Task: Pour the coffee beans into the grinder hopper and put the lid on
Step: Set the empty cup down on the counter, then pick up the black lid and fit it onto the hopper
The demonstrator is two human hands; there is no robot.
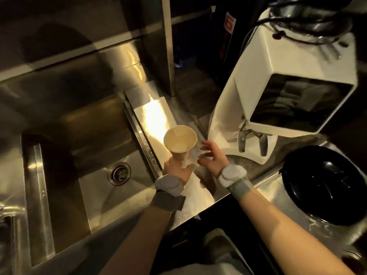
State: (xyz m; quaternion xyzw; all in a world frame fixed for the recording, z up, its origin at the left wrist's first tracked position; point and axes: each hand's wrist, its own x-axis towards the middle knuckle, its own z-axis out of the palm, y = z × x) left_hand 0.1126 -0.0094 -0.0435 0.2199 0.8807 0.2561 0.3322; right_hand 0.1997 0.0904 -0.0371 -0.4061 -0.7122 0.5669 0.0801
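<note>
Cup (180,140): a paper cup is sitting upright in the left hand (175,171), gripped low around its narrow base, mouth opening upward and tipping slightly toward the camera. Its inside is looking pale and bare; no beans are showing in it, though the light is too dim to be sure.
Left grip: the fingers are closing around the cup's foot, palm under and behind it.
Right hand (211,158): it is hovering just right of the cup's base, fingers half curled and spread, touching something pale and crumpled (193,156) between the two hands; I cannot tell what that is or whether it is being pinched.
Grinder (278,80): the white body is standing up and to the right of the grip, leaning in the wide lens.
Hopper (309,14): the dark top is lying far up-right of the cup, well above it, largely cut by the frame edge.
Deciding relation: the cup's axis is running vertical, so pouring is calling for a lift up-right and a rightward tip. The right hand is nearer the grinder.
Lid: not identifiable; a black round bin (325,187) is sitting right of the right wrist.
Sink (83,167): lying left of the grip.
</note>
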